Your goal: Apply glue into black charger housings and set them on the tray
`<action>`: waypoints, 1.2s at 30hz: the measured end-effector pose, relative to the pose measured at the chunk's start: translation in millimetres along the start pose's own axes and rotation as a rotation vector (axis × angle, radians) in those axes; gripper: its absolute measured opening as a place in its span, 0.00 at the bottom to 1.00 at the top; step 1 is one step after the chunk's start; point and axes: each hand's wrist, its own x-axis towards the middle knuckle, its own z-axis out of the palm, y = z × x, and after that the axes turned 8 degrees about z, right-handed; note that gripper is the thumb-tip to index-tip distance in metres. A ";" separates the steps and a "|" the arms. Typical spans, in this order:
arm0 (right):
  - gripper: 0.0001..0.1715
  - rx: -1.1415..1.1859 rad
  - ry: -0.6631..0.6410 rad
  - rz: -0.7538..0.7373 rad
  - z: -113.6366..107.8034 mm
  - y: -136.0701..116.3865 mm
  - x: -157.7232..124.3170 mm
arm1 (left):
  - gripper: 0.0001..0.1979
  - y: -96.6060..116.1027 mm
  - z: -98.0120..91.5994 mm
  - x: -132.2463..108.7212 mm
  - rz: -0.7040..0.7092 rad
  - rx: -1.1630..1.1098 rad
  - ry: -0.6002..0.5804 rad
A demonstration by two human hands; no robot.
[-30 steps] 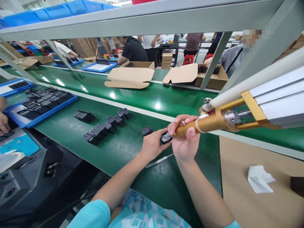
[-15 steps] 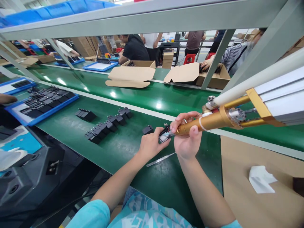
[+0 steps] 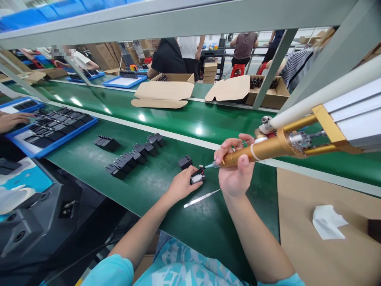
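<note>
Between the thumb and fingers of my left hand (image 3: 181, 183) is a small open black power adapter (image 3: 197, 177), with a white part and wires showing inside. My right hand (image 3: 236, 171) is wrapped round the gold barrel of a glue dispensing gun (image 3: 266, 152). The gun's thin bluish nozzle (image 3: 210, 165) points left, its tip at or very near the adapter's upper right edge; contact I cannot make out. Just behind my left fingers stands another black adapter (image 3: 185, 162). Metal tweezers (image 3: 201, 198) lie on the green bench in front of both hands.
Rows of black adapters (image 3: 131, 159) stand left on the bench. Further left, a blue-rimmed tray (image 3: 67, 137) holds several more, with a co-worker's hand (image 3: 13, 121) at it. White tissue (image 3: 329, 222) lies on cardboard (image 3: 300, 186) at right. A metal frame (image 3: 190, 22) crosses overhead.
My left hand has shifted slightly left with the adapter, leaving the nozzle more exposed. My right hand keeps its hold on the gun. A co-worker's hand has come over the left tray.
</note>
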 end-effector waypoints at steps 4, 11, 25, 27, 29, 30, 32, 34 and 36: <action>0.18 -0.016 0.023 0.011 -0.7 -1.3 -0.6 | 0.24 -8.0 0.4 3.1 0.029 -0.203 -0.028; 0.18 -0.033 0.044 0.016 -0.9 -2.0 0.9 | 0.17 -14.2 8.7 31.4 0.156 -0.562 -0.098; 0.19 -0.022 0.035 0.035 -1.1 -3.3 1.6 | 0.22 2.5 -5.1 9.5 0.354 0.104 -0.022; 0.19 -0.020 0.031 0.028 -0.9 -3.2 2.1 | 0.24 4.9 -6.4 4.4 0.354 0.148 -0.021; 0.18 -0.007 0.021 0.018 -0.8 -3.1 2.3 | 0.22 4.2 -3.1 2.1 0.341 0.187 0.009; 0.18 -0.002 0.017 0.016 -0.8 -3.1 2.4 | 0.21 3.2 -0.3 2.1 0.324 0.199 0.032; 0.19 -0.002 0.018 0.020 -0.8 -3.2 2.3 | 0.19 1.7 6.5 3.2 0.269 0.189 0.090; 0.19 -0.013 0.023 0.029 -0.9 -3.5 2.3 | 0.16 2.2 13.5 4.8 0.211 0.140 0.159; 0.19 -0.022 0.026 0.035 -1.0 -3.8 2.3 | 0.13 5.2 20.3 5.4 0.165 0.102 0.224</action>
